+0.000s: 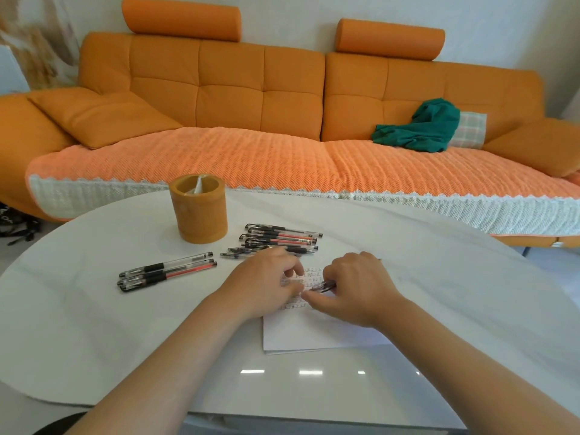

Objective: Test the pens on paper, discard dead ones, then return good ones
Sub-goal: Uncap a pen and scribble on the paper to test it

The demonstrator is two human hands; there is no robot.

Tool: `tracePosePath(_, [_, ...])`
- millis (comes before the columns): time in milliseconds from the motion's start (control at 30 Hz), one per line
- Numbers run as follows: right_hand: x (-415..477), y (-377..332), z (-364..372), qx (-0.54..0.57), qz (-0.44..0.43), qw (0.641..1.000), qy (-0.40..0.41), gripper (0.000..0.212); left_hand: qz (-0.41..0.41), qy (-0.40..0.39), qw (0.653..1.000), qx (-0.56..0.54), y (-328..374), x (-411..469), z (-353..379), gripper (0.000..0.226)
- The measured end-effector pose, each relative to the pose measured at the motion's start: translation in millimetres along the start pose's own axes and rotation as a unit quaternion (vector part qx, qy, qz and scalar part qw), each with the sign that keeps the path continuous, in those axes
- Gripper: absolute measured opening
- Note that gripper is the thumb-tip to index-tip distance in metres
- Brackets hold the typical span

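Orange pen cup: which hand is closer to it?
Left. The left hand lies below-right of the orange pen cup; the right hand, holding a pen, is farther right.

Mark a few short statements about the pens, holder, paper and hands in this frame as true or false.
1. The orange holder stands upright on the table. True.
2. The right hand holds a pen over the paper. True.
3. The paper is blank. False: it carries written marks near the hands.
4. All loose pens lie in one pile. False: three pens lie apart on the left, and a larger pile lies right of the holder.
5. The teal cloth lies on the table. False: it is on the sofa.
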State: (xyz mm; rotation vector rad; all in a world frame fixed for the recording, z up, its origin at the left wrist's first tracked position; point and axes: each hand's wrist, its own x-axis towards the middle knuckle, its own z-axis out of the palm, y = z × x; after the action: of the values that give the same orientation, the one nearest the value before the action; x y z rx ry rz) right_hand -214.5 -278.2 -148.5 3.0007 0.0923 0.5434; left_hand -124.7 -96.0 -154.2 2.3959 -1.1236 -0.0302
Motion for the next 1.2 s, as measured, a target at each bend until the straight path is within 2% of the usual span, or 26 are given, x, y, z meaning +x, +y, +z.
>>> tracePosePath(167, [-8,8,14,0.03,-0.018,0.999,0.035,0.052,0.015,0.015,0.998,0.051,0,-1,11,0.03])
tracePosePath(367, [-11,17,12,0.095,-0.023,0.993,0.068,0.046,0.046,0.037,0.997,0.056,-5,-2,17,0.035])
tracePosePath(500, [-9,20,9,0.141,-0.059,0.983,0.102,0.04,0.048,0.045,0.996,0.053,-6,-3,19,0.035])
tracePosePath(600, [-6,18,6,0.171,-0.067,0.967,0.178,0.026,0.039,0.039,0.998,0.042,-6,-5,20,0.033])
tracePosePath(700, [-7,14,-5,0.239,-0.077,0.938,0.24,0.035,0.029,0.035,0.998,0.035,-6,-5,21,0.033])
tracePosePath(767, [-10,11,-11,0.286,-0.051,0.922,0.255,0.036,0.022,0.036,0.999,0.023,-6,-6,20,0.033])
tracePosePath(833, [-13,8,-12,0.376,0.031,0.898,0.226,0.047,0.015,0.032,0.999,0.016,-5,-6,20,0.033])
tracePosePath(867, [-14,6,-12,0.438,0.085,0.874,0.192,0.053,0.013,0.031,0.999,0.012,-5,-6,20,0.033])
tracePosePath(967, [-16,2,-13,0.604,0.204,0.765,0.085,0.063,0.007,0.032,0.999,-0.006,-5,-6,20,0.032])
tracePosePath(1033, [-16,0,-14,0.657,0.238,0.715,0.02,0.052,0.001,0.033,0.999,-0.017,-5,-5,21,0.031])
tracePosePath(1067, [-16,-2,-14,0.667,0.246,0.704,-0.002,0.038,-0.001,0.032,0.999,-0.02,-6,-5,21,0.03])
tracePosePath(1133, [-18,-2,-9,0.657,0.256,0.709,-0.019,0.008,-0.003,0.028,0.999,-0.026,-6,-4,21,0.031])
tracePosePath(1200, [-20,0,-6,0.641,0.251,0.725,-0.03,0.011,-0.006,0.019,0.999,-0.032,-7,-4,21,0.031])
